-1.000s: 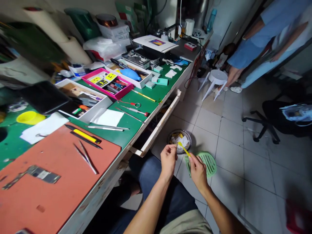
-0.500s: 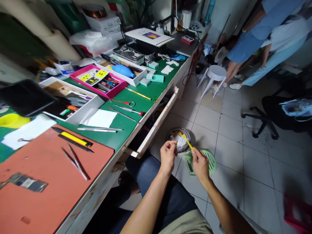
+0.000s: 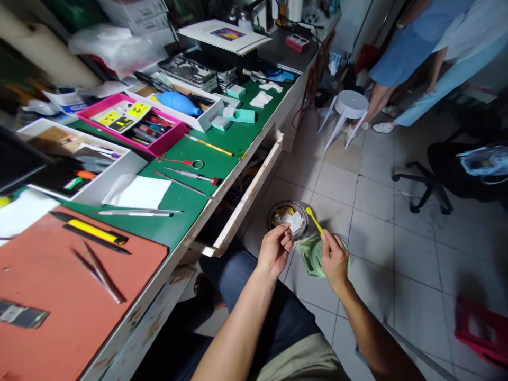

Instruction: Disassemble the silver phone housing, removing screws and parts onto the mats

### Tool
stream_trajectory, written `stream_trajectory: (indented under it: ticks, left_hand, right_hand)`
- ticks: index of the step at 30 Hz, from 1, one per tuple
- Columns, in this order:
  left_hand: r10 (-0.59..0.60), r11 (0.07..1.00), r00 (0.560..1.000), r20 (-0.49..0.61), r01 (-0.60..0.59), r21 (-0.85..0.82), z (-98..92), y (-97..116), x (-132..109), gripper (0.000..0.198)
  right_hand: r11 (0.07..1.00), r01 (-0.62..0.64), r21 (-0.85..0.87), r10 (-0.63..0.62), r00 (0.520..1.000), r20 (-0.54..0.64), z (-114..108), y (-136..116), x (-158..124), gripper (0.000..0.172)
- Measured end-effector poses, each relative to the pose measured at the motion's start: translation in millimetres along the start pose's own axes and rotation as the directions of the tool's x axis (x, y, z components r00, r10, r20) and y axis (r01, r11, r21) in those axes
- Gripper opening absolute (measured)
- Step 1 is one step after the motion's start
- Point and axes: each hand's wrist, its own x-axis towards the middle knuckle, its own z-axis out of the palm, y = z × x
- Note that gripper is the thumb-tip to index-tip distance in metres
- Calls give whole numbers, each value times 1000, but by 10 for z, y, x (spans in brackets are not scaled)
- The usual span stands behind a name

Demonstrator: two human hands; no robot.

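My right hand point(image 3: 334, 260) is closed on the lower end of a thin yellow stick point(image 3: 315, 220) with a rounded tip, which points up and left. My left hand point(image 3: 274, 250) is in a pinch, thumb and forefinger together; what it holds, if anything, is too small to make out. Just beyond my left fingertips, on the floor, stands a round bin point(image 3: 273, 208) with white and yellow scraps in it. Under the yellow stick and my right hand lies a pale green slotted plastic object point(image 3: 311, 256), partly hidden by that hand.
To the left is a green-topped bench point(image 3: 174, 238) with an open drawer point(image 3: 250, 198), an orange mat point(image 3: 130, 259), tweezers, pens and tool boxes. A white stool point(image 3: 351, 104), two standing people point(image 3: 400, 63) and a black wheeled chair point(image 3: 456, 169) are farther off.
The yellow stick has moved away from my left hand, and its rounded tip is now visible beside the bin. My right hand has shifted slightly right. The view has turned a little to the right.
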Motion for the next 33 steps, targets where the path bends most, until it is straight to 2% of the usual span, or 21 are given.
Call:
stream_trajectory:
  ticks: [4,7,10,15,18,21,25,33]
  left_hand:
    - [51,997,999,-16,-50,58,8,-62,42,33]
    - [136,982,990,-44,-129,135,13,-127,58,32]
    - [239,948,968,-70,-217,234,14,-196,67,30]
    - [354,879,933,-68,-307,365,-8,-250,77,35]
    - [389,849,919,-60,-332,410,-26,-248,93,38]
    - [400,829,915,-49,-339,446,-39,-239,116,39]
    - [412,796,911,-19,-350,494,-58,-224,123,38]
    - [478,682,877,58,-411,605,-125,-177,79,30]
  right_hand:
    - [1000,7,-5,-7,999,37,-26,5,-1,36]
    - [1000,-19,-19,19,1000,2,-41,-21,8,38]
    - [1000,4,1,-4,1000,29,-51,-79,3,35]
    - [1000,-19,4,19,1000,-2,-72,-135,6,36]
    - [1000,-4,17,3,999,44,-75,-134,17,35]
    - [999,-35,1,35,999,7,-66,-124,28,37]
    - [999,-27,19,26,998,62,-55,-115,39,36]
    - [998,-65,20,64,997,45,-121,-166,55,35]
